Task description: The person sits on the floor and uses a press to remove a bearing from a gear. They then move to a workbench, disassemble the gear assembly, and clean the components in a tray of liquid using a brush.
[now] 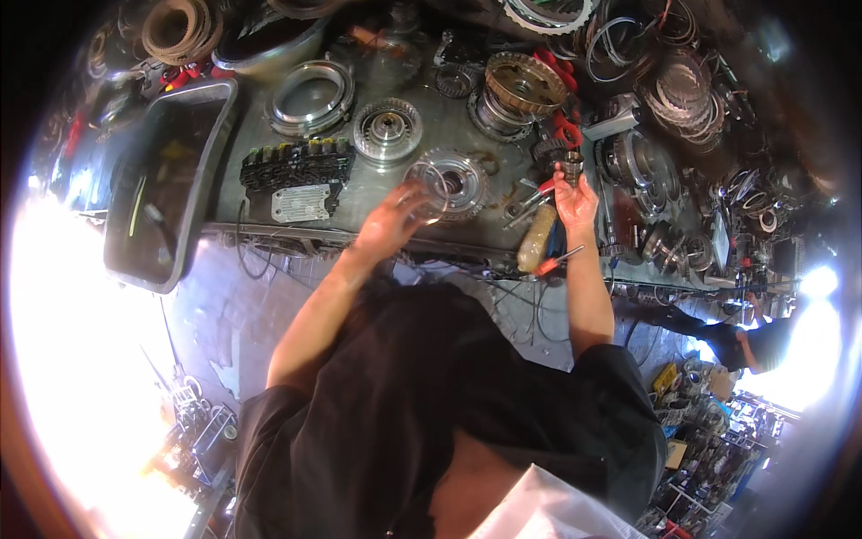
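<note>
My left hand [392,218] is closed on the edge of a thin metal ring [437,190], lifted over the left part of a round toothed drum [462,182] that lies on the metal bench. Farther right, my right hand [576,202] is raised with a small dark cylindrical metal part [572,168] pinched in its fingertips. Just below that hand lie a yellowish wrapped bottle-like object [538,239] and an orange-handled screwdriver [558,260]. Pliers with red handles [532,203] rest between the drum and my right hand.
A deep black-rimmed pan [162,180] stands at the left bench edge. Beside it sits a valve body [296,175]. Behind are a silver gear drum [387,129], a large ring [310,97] and a bronze-coloured drum [523,83]. Stacked rings [687,99] crowd the right. Another person [754,341] is at far right.
</note>
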